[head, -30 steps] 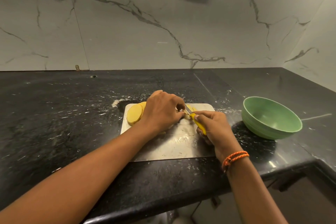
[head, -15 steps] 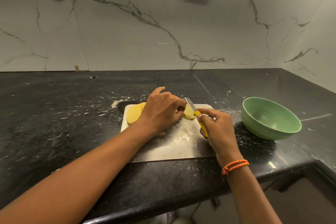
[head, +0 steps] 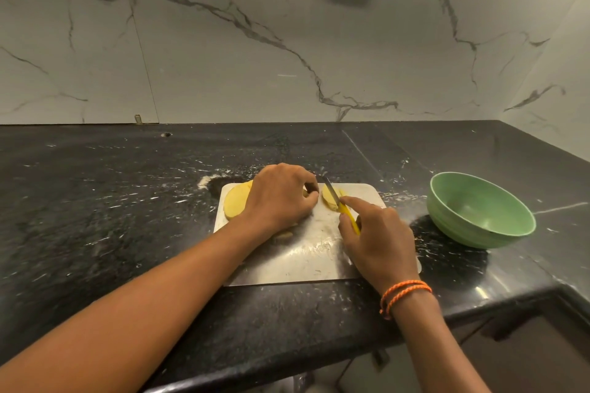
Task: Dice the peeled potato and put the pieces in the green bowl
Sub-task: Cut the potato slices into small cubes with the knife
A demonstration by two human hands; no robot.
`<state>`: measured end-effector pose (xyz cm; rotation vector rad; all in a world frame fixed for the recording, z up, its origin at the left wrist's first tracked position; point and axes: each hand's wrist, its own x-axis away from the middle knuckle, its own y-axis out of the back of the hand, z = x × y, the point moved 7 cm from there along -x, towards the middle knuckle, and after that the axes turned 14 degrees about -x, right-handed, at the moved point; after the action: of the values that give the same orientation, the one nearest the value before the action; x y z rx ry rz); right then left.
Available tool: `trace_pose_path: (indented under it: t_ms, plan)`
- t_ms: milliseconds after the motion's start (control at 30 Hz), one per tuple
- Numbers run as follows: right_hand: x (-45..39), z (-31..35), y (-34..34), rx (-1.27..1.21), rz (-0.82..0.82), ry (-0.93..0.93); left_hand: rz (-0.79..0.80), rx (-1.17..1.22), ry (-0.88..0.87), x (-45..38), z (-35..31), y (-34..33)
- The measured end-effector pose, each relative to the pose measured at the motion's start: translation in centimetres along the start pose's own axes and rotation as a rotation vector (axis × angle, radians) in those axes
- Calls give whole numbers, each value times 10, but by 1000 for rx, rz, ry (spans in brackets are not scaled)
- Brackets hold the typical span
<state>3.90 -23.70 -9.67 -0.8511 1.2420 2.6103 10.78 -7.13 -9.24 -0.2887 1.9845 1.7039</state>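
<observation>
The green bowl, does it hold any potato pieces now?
No, the green bowl shows only its bare inside.

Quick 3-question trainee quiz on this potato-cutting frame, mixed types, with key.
1. True or false: the green bowl already holds potato pieces.
2. Which hand grips the yellow-handled knife? A) left hand B) right hand
3. Fill in: the potato slices lie on the metal ____.

Key: 1. False, the visible part of its inside shows none. 2. B; the left hand rests curled over the potato. 3. Cutting board.
</observation>
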Motion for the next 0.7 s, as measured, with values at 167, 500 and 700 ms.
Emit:
trace_pose_path:
  t_ms: [167, 500, 700]
  plan:
    - [-1, 3, -1, 45, 32, -3, -14, 6, -10, 1, -2, 3]
    - [-5, -1, -8, 48, 123, -21, -6, 2, -35, 1, -9, 5]
    - [-8, -11, -10, -31, 161, -67, -26, -53, -51, 2, -14, 7]
